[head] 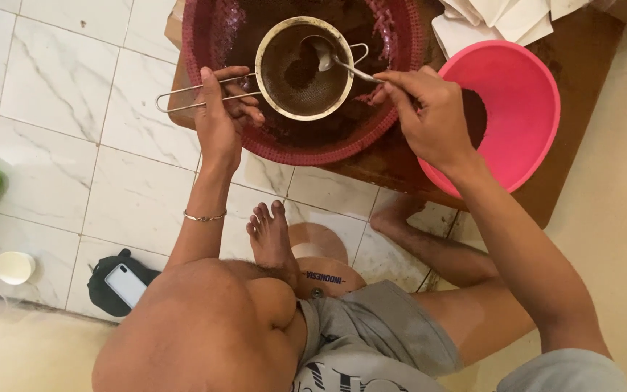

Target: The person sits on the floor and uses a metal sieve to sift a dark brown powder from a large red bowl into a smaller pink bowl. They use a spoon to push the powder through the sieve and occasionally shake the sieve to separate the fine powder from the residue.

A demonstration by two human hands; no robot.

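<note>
Metal sieve (300, 70) hangs over the dark red basin (400, 109), the left hand (220, 116) closed in a firm grip on its wire handle. The right hand (429, 116) pinches a spoon (332, 58), stirring brown powder in the mesh. Level holding and light strokes would best keep powder inside. Folded white paper packets (495, 18) lie at the table's (582, 65) far edge, behind the pink bowl (524, 101).
</note>
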